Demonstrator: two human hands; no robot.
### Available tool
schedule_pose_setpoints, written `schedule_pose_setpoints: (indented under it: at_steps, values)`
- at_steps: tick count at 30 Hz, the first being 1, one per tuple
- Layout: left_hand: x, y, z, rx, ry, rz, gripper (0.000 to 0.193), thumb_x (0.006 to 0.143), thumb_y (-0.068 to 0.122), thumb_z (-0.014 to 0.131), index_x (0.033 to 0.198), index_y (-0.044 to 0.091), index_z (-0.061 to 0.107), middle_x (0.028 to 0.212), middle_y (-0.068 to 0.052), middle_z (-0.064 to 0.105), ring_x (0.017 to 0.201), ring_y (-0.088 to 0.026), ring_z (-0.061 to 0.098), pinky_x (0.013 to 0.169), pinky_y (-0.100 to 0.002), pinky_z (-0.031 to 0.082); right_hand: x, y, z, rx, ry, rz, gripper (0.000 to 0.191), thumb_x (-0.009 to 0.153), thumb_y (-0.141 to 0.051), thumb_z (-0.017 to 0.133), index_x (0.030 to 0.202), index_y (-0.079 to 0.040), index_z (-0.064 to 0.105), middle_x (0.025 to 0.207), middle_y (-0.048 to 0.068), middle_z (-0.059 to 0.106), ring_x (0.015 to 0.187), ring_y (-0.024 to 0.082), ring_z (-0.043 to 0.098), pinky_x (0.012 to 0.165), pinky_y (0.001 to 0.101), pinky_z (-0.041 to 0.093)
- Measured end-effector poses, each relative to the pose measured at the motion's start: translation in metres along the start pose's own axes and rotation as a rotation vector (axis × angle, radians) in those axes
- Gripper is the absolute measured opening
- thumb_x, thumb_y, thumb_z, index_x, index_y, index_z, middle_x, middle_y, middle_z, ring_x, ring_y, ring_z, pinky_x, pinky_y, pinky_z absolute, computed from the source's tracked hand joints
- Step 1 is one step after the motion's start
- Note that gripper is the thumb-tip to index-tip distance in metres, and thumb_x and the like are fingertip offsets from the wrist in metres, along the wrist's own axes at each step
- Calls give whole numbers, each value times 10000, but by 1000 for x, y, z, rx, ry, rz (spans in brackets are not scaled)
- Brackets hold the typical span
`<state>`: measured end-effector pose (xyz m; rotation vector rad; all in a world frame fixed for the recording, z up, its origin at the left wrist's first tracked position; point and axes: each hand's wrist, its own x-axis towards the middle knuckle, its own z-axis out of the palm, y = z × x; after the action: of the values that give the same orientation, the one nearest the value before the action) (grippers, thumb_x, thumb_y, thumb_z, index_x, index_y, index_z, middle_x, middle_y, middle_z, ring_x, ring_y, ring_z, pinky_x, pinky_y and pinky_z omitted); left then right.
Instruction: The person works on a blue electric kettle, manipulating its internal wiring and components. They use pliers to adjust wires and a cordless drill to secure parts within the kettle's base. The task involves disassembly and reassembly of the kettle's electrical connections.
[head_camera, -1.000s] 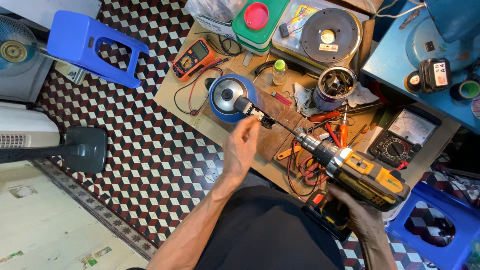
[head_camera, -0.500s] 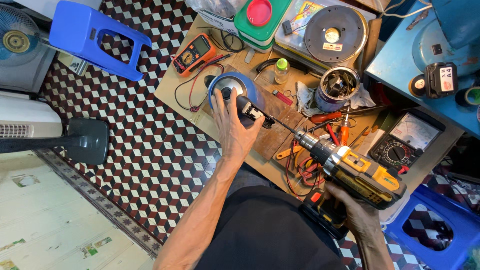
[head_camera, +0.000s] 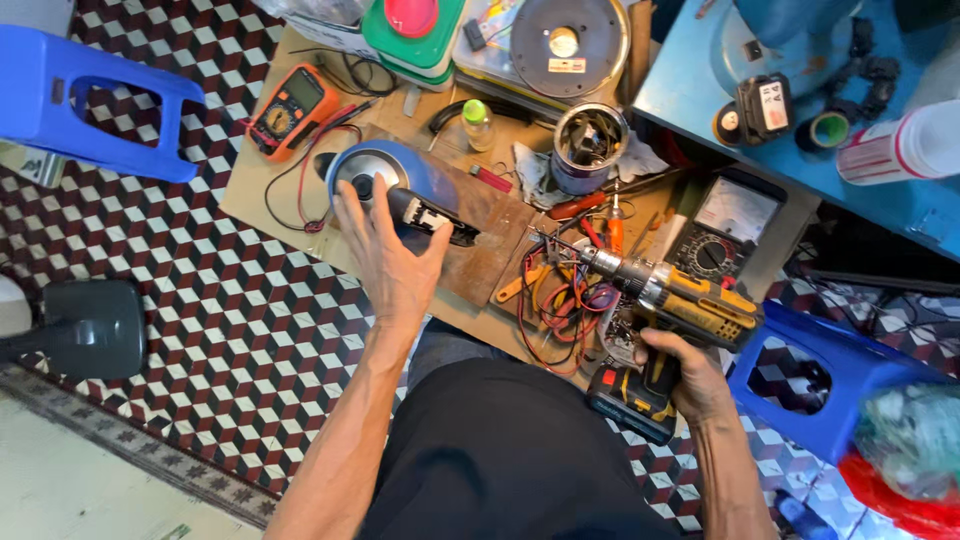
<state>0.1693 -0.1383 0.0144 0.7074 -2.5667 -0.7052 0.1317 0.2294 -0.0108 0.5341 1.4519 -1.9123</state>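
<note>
- Cordless drill (head_camera: 680, 305), yellow and black, sits in the right hand (head_camera: 680, 375), whose fingers are wrapped tight round the handle just above the black battery pack (head_camera: 630, 400).
- Its chuck points away from that grip, up and to the left, over a tangle of red and yellow wires (head_camera: 555, 300) lying on the wooden board (head_camera: 495, 240).
- Just past the drill's nose, further from the grip, a metal tin (head_camera: 588, 145) full of small parts stands beside a crumpled rag (head_camera: 530, 170).
- On the far side of the drill body from the wrist, an analogue meter (head_camera: 720, 225) lies flat near the table edge.
- Left hand (head_camera: 395, 255) is spread wide, fingers apart, palm down over a blue round appliance (head_camera: 385, 175); the fingertips touch or sit just above its shiny inner disc, which of the two I cannot tell.
- A black handle-like part (head_camera: 430, 212) sticks out from under this hand toward the thumb side.
- Beyond the fingertips, an orange multimeter (head_camera: 290, 110) lies with its red and black leads trailing toward the blue appliance.
- Well apart from both hands, a blue plastic stool (head_camera: 90, 100) stands on the patterned tile floor (head_camera: 200, 330).
</note>
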Motion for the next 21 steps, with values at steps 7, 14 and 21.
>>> schedule_pose_setpoints:
  at_steps: [7,14,21]
  values:
    - [-7,3,5,2,-17,3,988,860,364,890,1612,94,308,1689,-278,125,1564,-517,108,1264,-614,203,37,32,-50,173,-50,98,376,839,-71,681,1197,44,664,1133,171,754,660,141,634,577,275,553]
    - [-4,-1,-3,-16,-53,5,1056,807,381,924,1610,93,301,1679,-290,123,1558,-511,110,1257,-595,216,50,39,-40,213,-86,135,363,832,-81,685,1183,5,650,1096,173,762,647,164,648,574,272,566]
    - [-1,-8,-9,-22,-97,21,1107,759,368,947,1608,91,293,1668,-320,116,1555,-509,108,1258,-587,209,51,36,-30,156,-81,151,332,852,-80,697,1156,54,696,1091,154,762,712,154,668,623,265,580]
